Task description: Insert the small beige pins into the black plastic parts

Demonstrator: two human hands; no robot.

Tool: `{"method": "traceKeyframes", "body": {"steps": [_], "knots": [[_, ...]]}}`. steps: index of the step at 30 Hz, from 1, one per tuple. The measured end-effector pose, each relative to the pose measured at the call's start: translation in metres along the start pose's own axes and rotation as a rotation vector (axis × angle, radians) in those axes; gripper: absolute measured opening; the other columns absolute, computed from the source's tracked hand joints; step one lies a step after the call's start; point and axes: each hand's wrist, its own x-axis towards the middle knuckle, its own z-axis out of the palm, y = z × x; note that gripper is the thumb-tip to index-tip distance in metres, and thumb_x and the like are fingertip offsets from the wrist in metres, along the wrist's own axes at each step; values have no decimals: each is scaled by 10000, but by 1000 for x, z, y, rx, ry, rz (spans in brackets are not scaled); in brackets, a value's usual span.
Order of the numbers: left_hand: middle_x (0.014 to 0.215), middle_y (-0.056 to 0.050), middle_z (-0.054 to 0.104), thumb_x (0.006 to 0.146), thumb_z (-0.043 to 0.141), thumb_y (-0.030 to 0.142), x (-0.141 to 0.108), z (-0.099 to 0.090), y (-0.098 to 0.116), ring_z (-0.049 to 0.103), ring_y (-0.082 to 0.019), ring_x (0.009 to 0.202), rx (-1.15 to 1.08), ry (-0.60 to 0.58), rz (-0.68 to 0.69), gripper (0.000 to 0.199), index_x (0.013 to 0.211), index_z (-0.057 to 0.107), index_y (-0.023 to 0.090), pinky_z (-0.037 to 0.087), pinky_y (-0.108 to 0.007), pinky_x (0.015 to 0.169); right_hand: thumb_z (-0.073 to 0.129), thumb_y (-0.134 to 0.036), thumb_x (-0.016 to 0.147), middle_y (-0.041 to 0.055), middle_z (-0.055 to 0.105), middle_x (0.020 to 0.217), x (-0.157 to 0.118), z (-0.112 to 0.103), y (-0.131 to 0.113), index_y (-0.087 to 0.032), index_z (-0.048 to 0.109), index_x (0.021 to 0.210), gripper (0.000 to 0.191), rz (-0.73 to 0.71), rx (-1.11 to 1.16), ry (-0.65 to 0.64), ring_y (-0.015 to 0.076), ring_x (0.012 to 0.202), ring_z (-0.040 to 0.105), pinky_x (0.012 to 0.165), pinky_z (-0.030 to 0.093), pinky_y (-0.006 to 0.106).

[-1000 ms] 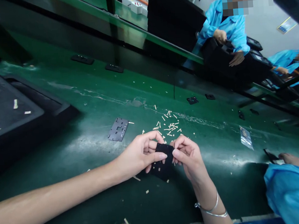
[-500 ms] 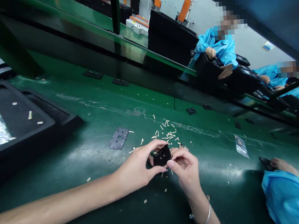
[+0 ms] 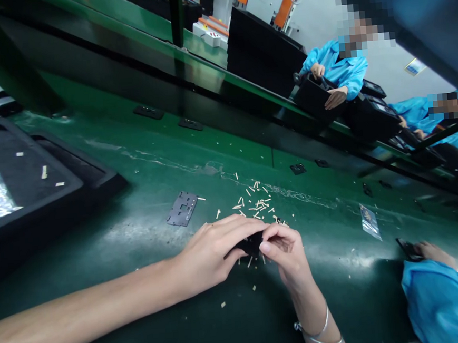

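A small black plate [image 3: 251,245] is held between both hands above the green bench. My left hand [image 3: 222,246] wraps round it from the left, fingers over its top and thumb below, hiding much of it. At its right edge my right hand [image 3: 285,249] is closed, with thumb and forefinger pinched on the plate. Just beyond the hands lie many small cream strips [image 3: 260,206], scattered loosely. A flat dark plate with cutouts [image 3: 183,209] rests on the bench to the left of the strips.
Black trays [image 3: 94,171] stand at the left, one with a silvery sheet. More black plates [image 3: 149,112] lie along the bench's far side. A clear bag [image 3: 370,222] is at the right, near a co-worker's blue sleeve [image 3: 441,297]. Green posts and a rail cross behind.
My left hand's fingers have closed over the top of the small black plate, which now shows less. My right hand still pinches its edge. The view has shifted slightly.
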Motion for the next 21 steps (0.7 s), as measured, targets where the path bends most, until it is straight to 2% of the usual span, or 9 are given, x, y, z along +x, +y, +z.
{"method": "traceKeyframes", "body": {"steps": [5, 9, 13, 17, 19, 21], "knots": [[1176, -35, 564, 808, 499, 101, 0, 3, -4, 506, -181, 1090, -42, 44, -103, 438, 1213, 439, 255, 407, -333, 941, 657, -355, 715, -33, 514, 604, 2, -3, 2, -190, 600, 693, 175, -6, 1, -8, 84, 487, 419, 461, 325, 211], [1178, -43, 560, 806, 494, 110, -1, 6, -7, 505, -190, 1095, -64, 43, -119, 405, 1186, 470, 247, 403, -346, 948, 732, -323, 629, -44, 497, 584, 3, 0, 2, -182, 587, 676, 208, 55, 38, -35, 78, 488, 418, 448, 314, 195], [1174, -49, 559, 792, 514, 114, 1, 7, -8, 519, -184, 1063, -112, 25, -145, 409, 1180, 485, 240, 435, -328, 898, 624, -352, 745, -50, 477, 497, 6, 0, -3, -170, 563, 627, 224, 102, -18, 2, 67, 427, 378, 416, 279, 190], [1128, -77, 586, 801, 526, 225, 13, -3, -15, 582, -183, 946, -252, 62, -376, 393, 1192, 487, 206, 502, -291, 726, 544, -339, 802, -4, 610, 628, 9, -15, -10, -175, 611, 738, 188, 56, -445, 130, 84, 472, 440, 433, 297, 201], [992, -99, 643, 840, 450, 275, 25, -11, -26, 628, -178, 816, -351, 84, -513, 303, 1099, 536, 143, 509, -271, 615, 543, -281, 791, -13, 623, 621, 9, -26, -12, -196, 615, 723, 131, 78, -741, 110, 96, 482, 470, 457, 309, 210], [815, -99, 670, 852, 396, 276, 44, -18, -41, 642, -168, 658, -359, 117, -590, 246, 910, 569, 110, 461, -227, 468, 544, -201, 766, -36, 612, 575, 9, -33, -12, -225, 614, 681, 112, 115, -1017, 58, 109, 501, 504, 485, 306, 218]]}}
